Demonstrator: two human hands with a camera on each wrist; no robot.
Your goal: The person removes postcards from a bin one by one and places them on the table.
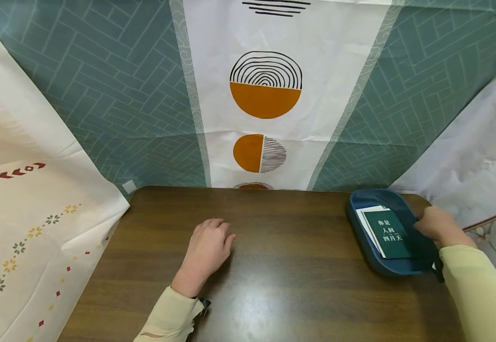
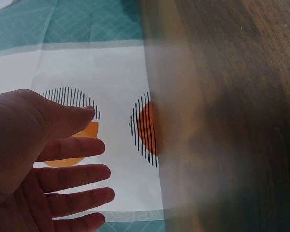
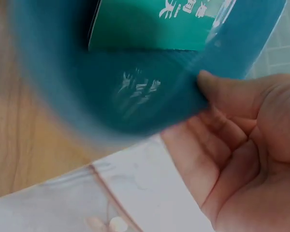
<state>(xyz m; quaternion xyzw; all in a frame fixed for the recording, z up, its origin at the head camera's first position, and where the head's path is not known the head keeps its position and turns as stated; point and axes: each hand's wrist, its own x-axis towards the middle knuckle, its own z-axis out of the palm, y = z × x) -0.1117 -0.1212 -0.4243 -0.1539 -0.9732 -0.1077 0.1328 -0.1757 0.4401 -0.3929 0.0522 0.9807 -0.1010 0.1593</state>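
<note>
My right hand point(image 1: 440, 227) pinches the rim of the blue tray point(image 1: 421, 249), thumb over the inner wall and fingers outside, right at the tabletop's 3 o'clock side, so I have little wood beyond those knuckles. The tray's body runs from that grip toward 9 o'clock, its far end reaching the 12 o'clock edge; whether its base touches the wood I cannot tell. Inside, at 9 o'clock of the grip, a green book point(image 1: 386, 235) with white characters lies partly over a white item point(image 1: 365, 226), which shows along its 9 and 12 o'clock borders. Further toward 9 o'clock, a wide stretch of brown tabletop point(image 1: 290, 232) gives me room up to my left hand point(image 1: 207, 249), its fingers loosely extended and free. At 12 o'clock the patterned curtain point(image 1: 145, 95) bounds the far edge. Close beyond the grip, from 1 to 3 o'clock, a pale cloth point(image 1: 479, 175) crowds the hand; a flowered cloth point(image 1: 25, 213) lines the tabletop's 9 o'clock side, overlapping its far corner.
</note>
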